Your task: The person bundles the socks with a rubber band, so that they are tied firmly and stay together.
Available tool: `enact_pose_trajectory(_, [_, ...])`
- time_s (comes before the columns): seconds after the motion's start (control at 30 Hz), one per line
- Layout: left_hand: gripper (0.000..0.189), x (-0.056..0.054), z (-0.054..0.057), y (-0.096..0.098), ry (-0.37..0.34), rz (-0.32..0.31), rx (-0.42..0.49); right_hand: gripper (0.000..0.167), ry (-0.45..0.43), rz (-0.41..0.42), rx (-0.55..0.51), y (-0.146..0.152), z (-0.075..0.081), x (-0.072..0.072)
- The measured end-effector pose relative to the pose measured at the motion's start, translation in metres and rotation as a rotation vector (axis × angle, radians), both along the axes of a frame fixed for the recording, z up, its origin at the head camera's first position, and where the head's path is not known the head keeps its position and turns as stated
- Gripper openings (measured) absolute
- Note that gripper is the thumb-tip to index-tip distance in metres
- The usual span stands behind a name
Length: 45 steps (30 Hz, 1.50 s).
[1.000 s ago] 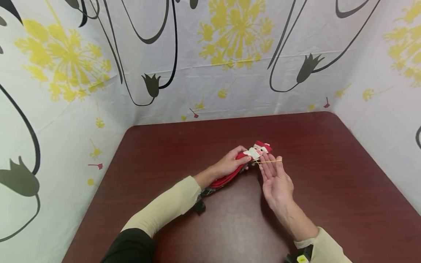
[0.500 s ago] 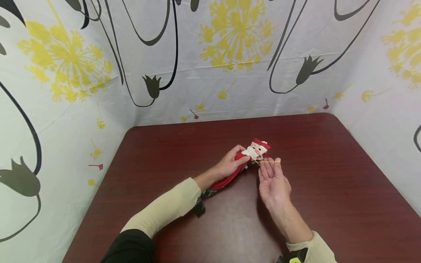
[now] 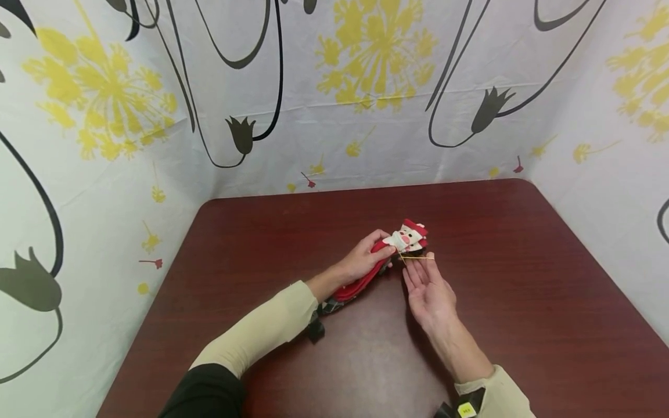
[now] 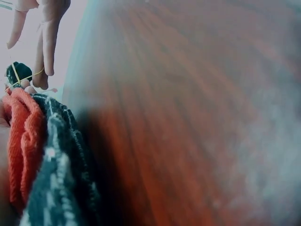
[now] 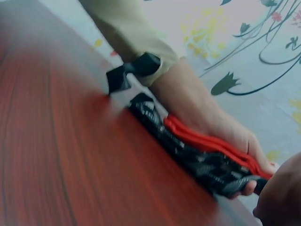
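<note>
Left grip (image 3: 362,258) is pinching a folded knitted bundle (image 3: 360,286), its thumb lying on the red side and fingertips showing under the dark patterned side in the right wrist view. At the far end a Santa face (image 3: 404,238) is poking out beyond the thumb. The right grip (image 3: 432,297) is spread instead — palm up, fingers straight — and a thin yellow band (image 3: 418,258) is stretching from its fingertips to that same end; whether it is circling the whole end, the pictures are not making clear. The bundle is slanting over the desk (image 3: 261,249), and I cannot tell whether it is touching the wood. Slipping looks like the likeliest trouble: straight fingertips are giving the band little to catch on, so it could snap back. Pulling too hard could skew the face end or break the band, and an easing left thumb could let the layers fan apart. Counting outward, I am seeing two hands, one bundle, one band, and one Santa face plainly — a second red-and-white edge is peeking from beneath, too covered to name. Two cream sleeves (image 3: 261,325) and two black wrist mounts (image 3: 315,330) are following, then one desk, with printed cloth (image 3: 292,87) hanging behind.
</note>
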State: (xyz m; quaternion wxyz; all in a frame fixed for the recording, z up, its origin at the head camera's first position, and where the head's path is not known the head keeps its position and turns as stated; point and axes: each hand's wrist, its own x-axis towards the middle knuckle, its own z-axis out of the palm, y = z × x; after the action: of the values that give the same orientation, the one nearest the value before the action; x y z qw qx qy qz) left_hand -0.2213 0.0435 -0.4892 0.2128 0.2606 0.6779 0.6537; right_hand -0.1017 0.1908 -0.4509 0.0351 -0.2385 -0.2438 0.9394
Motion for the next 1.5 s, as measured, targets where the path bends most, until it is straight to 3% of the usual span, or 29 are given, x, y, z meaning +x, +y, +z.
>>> enact_pose_trajectory(0.23, [0.022,-0.002,0.004,-0.002,-0.033,-0.048,-0.001,0.065,0.056,0.068,0.060,0.011,-0.010,-0.005])
enact_pose_trajectory(0.47, [0.021,-0.003,0.004,-0.003,-0.007,-0.082,-0.027,0.024,0.118,0.111,0.070,0.024,-0.018,-0.008])
enact_pose_trajectory(0.77, [0.021,-0.006,0.005,-0.003,-0.020,-0.147,-0.042,0.023,0.184,0.188,0.127,0.038,-0.021,-0.011])
enact_pose_trajectory(0.97, [0.022,-0.007,0.005,-0.006,-0.019,-0.195,-0.052,0.027,0.254,0.265,0.240,0.046,-0.023,-0.010])
enact_pose_trajectory(1.3, [0.023,-0.009,0.006,-0.008,-0.016,-0.241,-0.070,0.032,0.341,0.389,0.287,0.063,-0.022,-0.012])
enact_pose_trajectory(1.5, [0.022,-0.009,0.006,-0.007,-0.009,-0.263,-0.081,0.029,0.368,0.472,0.367,0.074,-0.020,-0.016])
